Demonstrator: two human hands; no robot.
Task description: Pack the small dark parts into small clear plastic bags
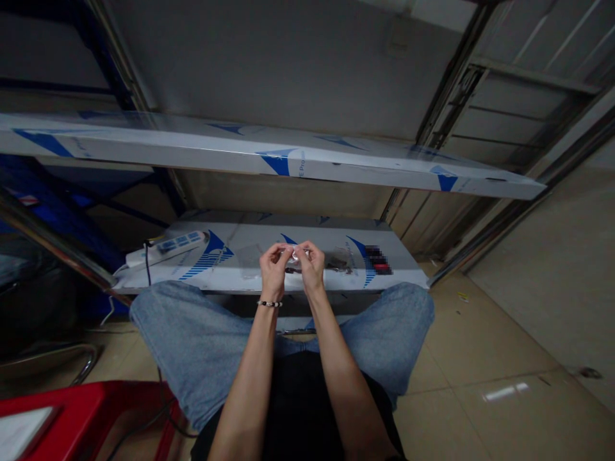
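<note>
My left hand (273, 269) and my right hand (311, 264) meet over the front of the lower shelf (230, 280). Thumbs and fingers of both pinch a small, shiny clear plastic bag (294, 253) between them; what it contains is too small to make out. A bracelet of dark and light beads (270, 303) circles my left wrist. Just left of my hands, a flat clear plastic sheet or bag (250, 261) lies on the shelf. To their right is another clear plastic bag (340, 261) with dark pieces in or under it.
A white power strip (180, 242) with a cable lies at the shelf's left. A blurred dark and red object (378, 260) sits on the right. An upper shelf (312, 163) spans above my hands. A red stool (96, 410) stands at lower left.
</note>
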